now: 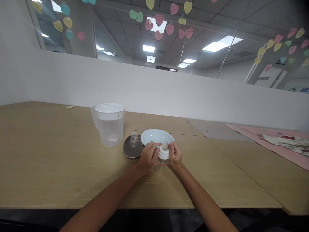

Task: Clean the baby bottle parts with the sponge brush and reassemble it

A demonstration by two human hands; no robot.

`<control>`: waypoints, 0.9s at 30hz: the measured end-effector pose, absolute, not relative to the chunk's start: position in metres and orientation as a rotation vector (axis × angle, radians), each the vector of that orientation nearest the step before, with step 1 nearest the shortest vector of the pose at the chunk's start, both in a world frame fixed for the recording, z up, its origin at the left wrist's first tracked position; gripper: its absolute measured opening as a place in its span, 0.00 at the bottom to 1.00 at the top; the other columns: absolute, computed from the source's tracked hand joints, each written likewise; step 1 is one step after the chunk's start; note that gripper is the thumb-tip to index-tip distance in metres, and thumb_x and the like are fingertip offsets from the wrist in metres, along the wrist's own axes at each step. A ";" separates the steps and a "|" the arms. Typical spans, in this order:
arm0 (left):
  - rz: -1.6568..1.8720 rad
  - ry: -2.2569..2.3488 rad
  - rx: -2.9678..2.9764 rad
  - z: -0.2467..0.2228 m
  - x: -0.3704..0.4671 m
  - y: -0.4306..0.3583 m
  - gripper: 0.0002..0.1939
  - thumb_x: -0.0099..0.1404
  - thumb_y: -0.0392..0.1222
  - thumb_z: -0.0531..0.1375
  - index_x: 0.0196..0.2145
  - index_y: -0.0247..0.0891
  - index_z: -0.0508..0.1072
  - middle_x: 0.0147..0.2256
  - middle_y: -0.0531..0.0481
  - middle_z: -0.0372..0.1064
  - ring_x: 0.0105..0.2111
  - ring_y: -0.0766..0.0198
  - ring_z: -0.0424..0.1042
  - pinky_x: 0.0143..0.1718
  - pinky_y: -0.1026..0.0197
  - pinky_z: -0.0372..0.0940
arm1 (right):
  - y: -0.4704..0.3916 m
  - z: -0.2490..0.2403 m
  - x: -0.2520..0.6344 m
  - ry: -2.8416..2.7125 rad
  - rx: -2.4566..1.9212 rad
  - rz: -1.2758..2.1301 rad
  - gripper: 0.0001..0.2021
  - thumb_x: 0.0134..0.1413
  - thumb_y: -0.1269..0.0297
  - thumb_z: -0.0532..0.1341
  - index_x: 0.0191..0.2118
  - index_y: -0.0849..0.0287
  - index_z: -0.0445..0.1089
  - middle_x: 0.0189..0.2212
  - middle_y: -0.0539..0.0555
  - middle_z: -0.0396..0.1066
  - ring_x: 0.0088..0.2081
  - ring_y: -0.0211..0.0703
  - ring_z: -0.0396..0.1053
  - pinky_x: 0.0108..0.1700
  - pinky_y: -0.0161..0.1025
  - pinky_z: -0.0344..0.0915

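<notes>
A clear baby bottle (161,163) with a white collar (163,152) and a pale nipple (165,146) stands upright on the wooden table. My left hand (149,156) is closed against the collar's left side. On the right side, my right hand (175,154) has its fingers pressed together at the collar. Just behind the hands lies a light blue oval bowl (154,134). A dark round tray (131,152) sits to the left, with a clear dome-shaped cap (134,138) on it.
A lidded translucent pitcher (111,129) holding liquid stands left of the dark tray. At the far right, a pink cloth (296,160) bears a patterned cloth (285,141) and a red and blue item. The table's front edge (145,207) runs below my forearms.
</notes>
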State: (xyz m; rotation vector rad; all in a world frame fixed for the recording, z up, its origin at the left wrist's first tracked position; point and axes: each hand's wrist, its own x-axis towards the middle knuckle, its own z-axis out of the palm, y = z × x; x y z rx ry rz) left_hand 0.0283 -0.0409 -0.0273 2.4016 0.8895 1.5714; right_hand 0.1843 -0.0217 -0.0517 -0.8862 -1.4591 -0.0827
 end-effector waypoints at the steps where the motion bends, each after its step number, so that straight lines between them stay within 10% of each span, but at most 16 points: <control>1: 1.565 0.887 2.415 -0.027 0.028 -0.041 0.17 0.68 0.44 0.44 0.44 0.37 0.68 0.35 0.46 0.68 0.35 0.60 0.66 0.40 0.58 0.61 | -0.021 -0.052 0.184 -1.451 -0.891 -0.079 0.18 0.61 0.56 0.49 0.22 0.57 0.57 0.15 0.44 0.52 0.18 0.34 0.51 0.22 0.33 0.50; 14: 1.567 0.910 2.350 -0.027 0.029 -0.044 0.08 0.62 0.45 0.51 0.34 0.38 0.63 0.31 0.49 0.65 0.32 0.62 0.65 0.35 0.59 0.62 | -0.020 -0.054 0.184 -1.459 -0.866 -0.068 0.16 0.62 0.58 0.48 0.28 0.59 0.65 0.19 0.48 0.62 0.21 0.36 0.59 0.24 0.33 0.56; 27: 1.560 0.903 2.428 -0.026 0.029 -0.043 0.20 0.64 0.51 0.52 0.49 0.36 0.65 0.32 0.48 0.66 0.33 0.60 0.66 0.38 0.58 0.61 | -0.022 -0.051 0.182 -1.400 -0.897 -0.117 0.18 0.62 0.58 0.48 0.21 0.57 0.54 0.14 0.44 0.51 0.17 0.33 0.50 0.20 0.33 0.50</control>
